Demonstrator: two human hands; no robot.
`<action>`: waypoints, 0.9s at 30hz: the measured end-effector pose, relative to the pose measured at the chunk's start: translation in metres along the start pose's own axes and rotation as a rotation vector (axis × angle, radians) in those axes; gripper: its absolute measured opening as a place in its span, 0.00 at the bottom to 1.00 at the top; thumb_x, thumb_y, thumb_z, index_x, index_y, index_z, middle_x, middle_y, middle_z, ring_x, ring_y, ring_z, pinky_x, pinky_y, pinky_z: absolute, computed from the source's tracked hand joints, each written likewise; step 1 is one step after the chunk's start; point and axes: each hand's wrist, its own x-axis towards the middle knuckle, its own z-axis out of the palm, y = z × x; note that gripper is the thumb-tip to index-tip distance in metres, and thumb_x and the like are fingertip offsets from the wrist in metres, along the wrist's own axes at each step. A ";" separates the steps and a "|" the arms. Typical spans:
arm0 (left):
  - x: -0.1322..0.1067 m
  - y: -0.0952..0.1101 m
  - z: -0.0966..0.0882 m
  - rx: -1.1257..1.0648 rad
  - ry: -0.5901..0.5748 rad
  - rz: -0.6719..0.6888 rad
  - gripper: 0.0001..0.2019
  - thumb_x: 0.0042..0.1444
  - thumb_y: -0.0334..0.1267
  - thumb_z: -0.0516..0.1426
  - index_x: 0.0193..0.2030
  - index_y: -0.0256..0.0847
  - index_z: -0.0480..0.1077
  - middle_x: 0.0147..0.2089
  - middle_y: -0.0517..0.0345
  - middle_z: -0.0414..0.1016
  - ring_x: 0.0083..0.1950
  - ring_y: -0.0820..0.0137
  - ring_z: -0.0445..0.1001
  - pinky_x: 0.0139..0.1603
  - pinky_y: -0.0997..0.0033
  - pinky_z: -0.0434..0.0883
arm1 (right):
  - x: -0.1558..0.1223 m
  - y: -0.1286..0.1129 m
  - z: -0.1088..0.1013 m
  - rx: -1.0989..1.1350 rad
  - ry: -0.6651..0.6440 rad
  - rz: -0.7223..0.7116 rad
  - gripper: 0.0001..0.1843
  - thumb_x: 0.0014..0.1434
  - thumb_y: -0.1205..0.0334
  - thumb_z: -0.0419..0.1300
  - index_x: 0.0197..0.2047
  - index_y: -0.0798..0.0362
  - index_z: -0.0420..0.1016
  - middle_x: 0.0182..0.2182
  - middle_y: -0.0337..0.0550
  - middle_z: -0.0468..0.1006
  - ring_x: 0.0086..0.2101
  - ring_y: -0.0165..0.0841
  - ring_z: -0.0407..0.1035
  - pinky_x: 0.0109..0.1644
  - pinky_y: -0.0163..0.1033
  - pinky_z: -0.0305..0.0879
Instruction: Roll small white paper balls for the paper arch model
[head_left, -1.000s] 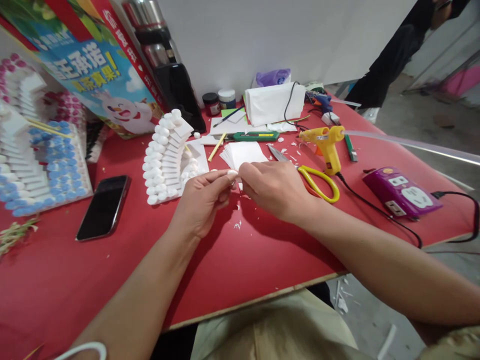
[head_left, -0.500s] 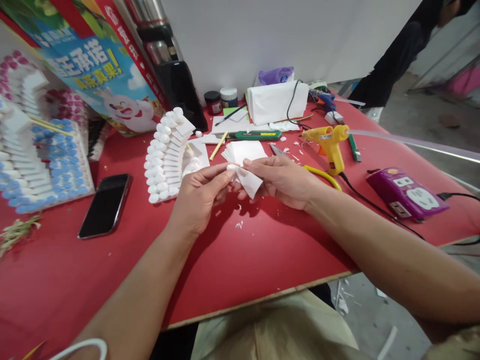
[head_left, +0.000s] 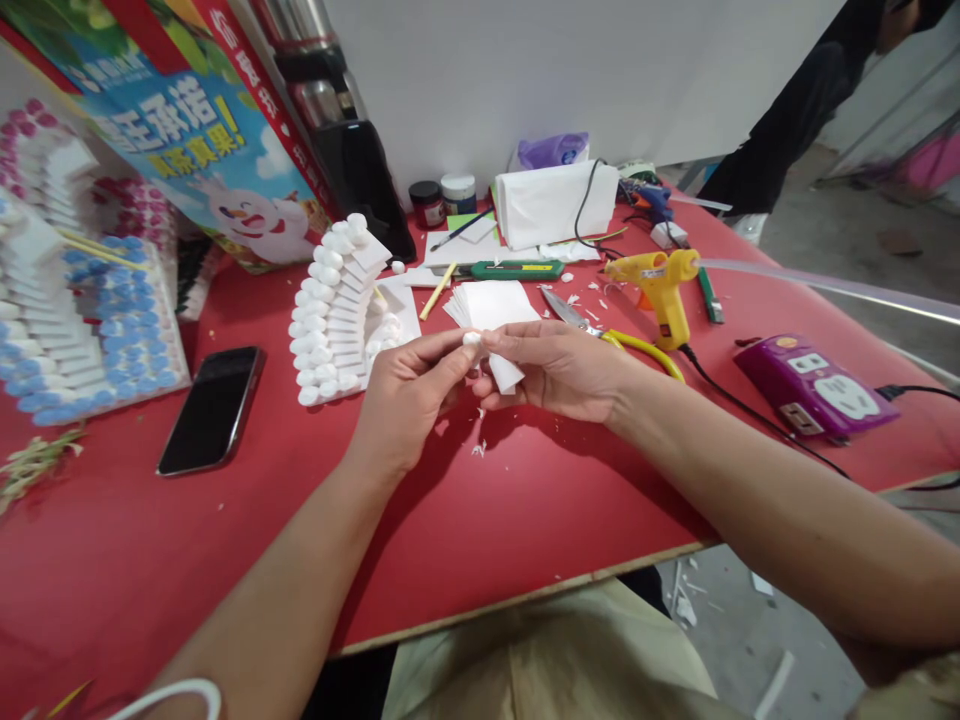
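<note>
Between my two hands, above the red table, is a small piece of white paper with a rounded white end near my left thumb. My left hand pinches that rounded end between thumb and forefinger. From the other side my right hand grips the paper, its flat corner hanging below the fingers. Just behind my hands lies a stack of white paper sheets. A curved model of white rounded pieces and folded cards stands left of my left hand. Scissors with yellow handles lie beyond my right wrist.
A yellow glue gun and a purple power strip with cords are at the right. A green cutter lies behind the stack. At the left are a phone and a blue-and-white model. Another person's dark-clothed leg shows beyond.
Both hands have drawn closer together, the left shifting slightly right. The paper now shows less, its loose corner covered more by my right fingers. More of the scissors is visible.
</note>
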 end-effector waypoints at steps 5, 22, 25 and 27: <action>0.003 0.002 -0.003 -0.047 -0.002 0.008 0.07 0.54 0.38 0.69 0.41 0.42 0.85 0.29 0.58 0.79 0.21 0.81 0.62 0.20 0.80 0.57 | -0.001 -0.004 0.000 0.013 -0.001 0.005 0.07 0.62 0.65 0.69 0.40 0.61 0.80 0.32 0.46 0.80 0.28 0.26 0.74 0.31 0.28 0.74; 0.003 0.002 0.002 -0.094 0.024 0.007 0.06 0.53 0.36 0.69 0.37 0.39 0.84 0.29 0.60 0.73 0.22 0.82 0.57 0.22 0.77 0.53 | -0.004 -0.002 0.005 -0.671 0.256 -0.322 0.15 0.58 0.52 0.71 0.33 0.56 0.76 0.22 0.38 0.75 0.21 0.26 0.66 0.25 0.35 0.60; 0.003 0.000 0.002 -0.090 0.060 0.030 0.06 0.53 0.37 0.69 0.38 0.40 0.84 0.30 0.59 0.74 0.23 0.81 0.58 0.22 0.76 0.53 | -0.008 -0.004 0.013 -0.761 0.363 -0.353 0.11 0.61 0.58 0.66 0.30 0.55 0.74 0.19 0.37 0.72 0.19 0.26 0.63 0.24 0.35 0.57; 0.002 -0.002 0.003 -0.051 0.091 0.062 0.08 0.53 0.37 0.69 0.40 0.42 0.85 0.29 0.60 0.74 0.23 0.80 0.58 0.23 0.75 0.53 | -0.009 -0.004 0.017 -0.811 0.433 -0.393 0.10 0.60 0.62 0.65 0.28 0.54 0.73 0.19 0.36 0.71 0.20 0.26 0.61 0.24 0.35 0.55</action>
